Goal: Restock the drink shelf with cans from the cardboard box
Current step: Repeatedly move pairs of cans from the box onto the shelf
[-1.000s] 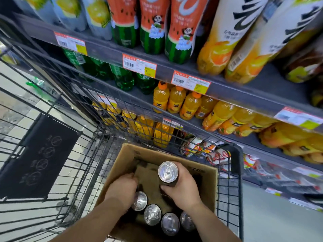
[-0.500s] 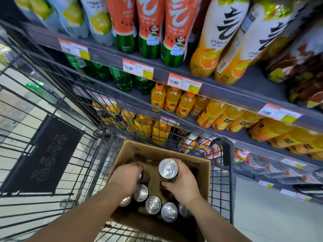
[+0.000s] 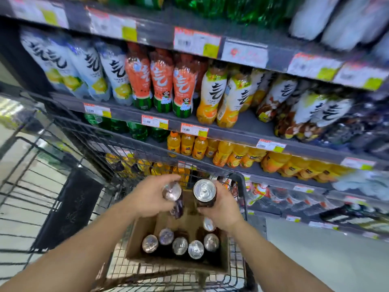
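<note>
An open cardboard box (image 3: 134, 234) sits in the wire shopping cart (image 3: 88, 144), with several silver-topped dark cans (image 3: 180, 245) standing in it. My left hand (image 3: 147, 197) grips one dark can (image 3: 172, 191), lifted above the box and tilted. My right hand (image 3: 221, 205) grips another can (image 3: 204, 191) upright, also above the box. The drink shelf (image 3: 242, 125) rises just beyond the cart, its tiers filled with bottles.
Large watermelon, lemon and orange bottles (image 3: 162, 85) fill one tier, small orange juice bottles (image 3: 187, 144) the tier below. Price tags (image 3: 194, 129) line the shelf edges. A black folded child seat panel (image 3: 69, 207) hangs on the cart's left side. Grey floor (image 3: 315, 260) lies to the right.
Both hands have risen out of the box, each with a can. The left hand took hold of its can. The view tilted up, showing higher shelf tiers.
</note>
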A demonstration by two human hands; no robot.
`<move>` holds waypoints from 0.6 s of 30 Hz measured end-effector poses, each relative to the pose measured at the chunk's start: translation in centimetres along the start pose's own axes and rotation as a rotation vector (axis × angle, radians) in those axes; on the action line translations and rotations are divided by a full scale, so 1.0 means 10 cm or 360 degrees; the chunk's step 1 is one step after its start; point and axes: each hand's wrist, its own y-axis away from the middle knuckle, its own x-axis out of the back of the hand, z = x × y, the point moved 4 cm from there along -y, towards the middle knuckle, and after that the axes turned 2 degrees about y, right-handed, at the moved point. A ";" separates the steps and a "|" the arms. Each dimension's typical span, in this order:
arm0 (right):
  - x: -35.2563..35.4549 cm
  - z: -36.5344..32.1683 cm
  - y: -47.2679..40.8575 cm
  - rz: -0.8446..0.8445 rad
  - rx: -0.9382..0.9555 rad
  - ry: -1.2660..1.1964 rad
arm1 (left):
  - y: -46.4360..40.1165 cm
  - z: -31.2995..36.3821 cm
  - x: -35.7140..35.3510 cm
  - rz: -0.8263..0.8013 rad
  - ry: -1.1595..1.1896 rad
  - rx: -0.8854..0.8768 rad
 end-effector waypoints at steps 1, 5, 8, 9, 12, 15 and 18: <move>0.10 -0.06 0.04 0.0026 0.0009 0.0003 | 0.03 0.12 0.06 0.0032 0.0062 -0.0040; 0.52 -0.23 0.25 0.0156 0.0100 0.0029 | 0.13 0.61 0.23 0.0206 0.0390 -0.0183; 0.97 -0.30 0.43 0.0197 0.0117 -0.0015 | 0.14 1.09 0.28 0.0323 0.0551 -0.0309; 1.15 -0.30 0.50 0.0209 0.0128 -0.0021 | 0.13 1.28 0.29 0.0345 0.0587 -0.0349; 1.77 -0.32 0.81 0.0284 0.0172 -0.0102 | 0.06 1.89 0.25 0.0384 0.0703 -0.0470; 2.42 -0.17 1.19 0.0364 0.0174 -0.0185 | 0.04 2.61 0.07 0.0392 0.0824 -0.0567; 3.07 0.12 1.74 0.0459 0.0196 -0.0243 | 0.11 3.42 -0.32 0.0365 0.0856 -0.0708</move>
